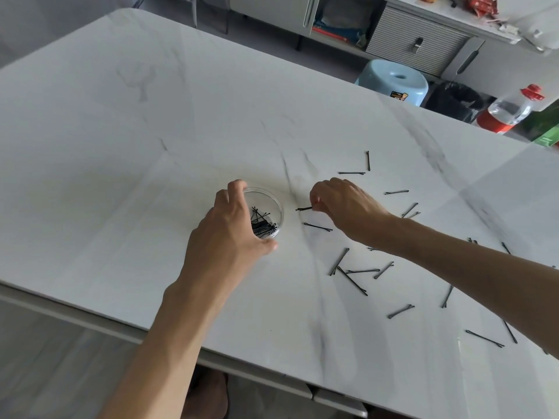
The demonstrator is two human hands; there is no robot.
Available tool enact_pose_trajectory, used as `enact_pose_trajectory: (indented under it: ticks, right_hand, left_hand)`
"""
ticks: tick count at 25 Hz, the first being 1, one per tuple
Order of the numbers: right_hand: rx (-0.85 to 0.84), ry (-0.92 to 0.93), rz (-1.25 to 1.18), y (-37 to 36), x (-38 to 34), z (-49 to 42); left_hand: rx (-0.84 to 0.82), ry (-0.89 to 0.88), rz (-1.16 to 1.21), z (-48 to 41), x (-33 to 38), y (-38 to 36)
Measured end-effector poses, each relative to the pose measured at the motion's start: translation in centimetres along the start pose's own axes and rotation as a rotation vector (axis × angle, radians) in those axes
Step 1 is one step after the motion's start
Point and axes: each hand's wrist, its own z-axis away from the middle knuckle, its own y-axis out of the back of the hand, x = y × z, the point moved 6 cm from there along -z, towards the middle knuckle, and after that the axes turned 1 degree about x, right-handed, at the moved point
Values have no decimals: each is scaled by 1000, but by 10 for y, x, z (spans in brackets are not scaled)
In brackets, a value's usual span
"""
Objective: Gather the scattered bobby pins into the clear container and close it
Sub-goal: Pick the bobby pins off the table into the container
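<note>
Clear container (pixel 273 207): on white counter (pixel 151 146), partly filled, cupped by left hand (pixel 233 219), no lid seen. Right hand (pixel 338 204): fingertips pinched on one bobby pin (pixel 303 208) beside it. Loose pins (pixel 351 278): scattered rightward. Likely light, stiff, slippery wire; best pinched mid-length

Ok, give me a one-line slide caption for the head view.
Left hand steadies the open clear container while the right hand pinches a bobby pin from the marble table.
</note>
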Motion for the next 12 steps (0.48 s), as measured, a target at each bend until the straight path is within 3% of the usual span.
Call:
enact_pose_trajectory:
  ticks: [4, 12]
  right_hand:
    - [-12, -111, -170, 0, -7, 21]
    - [-12, -129, -22, -2, -16, 25]
  left_hand:
    - [-6, -4, -6, 0, 1, 0]
    - [-20, -7, -4, 2, 4, -1]
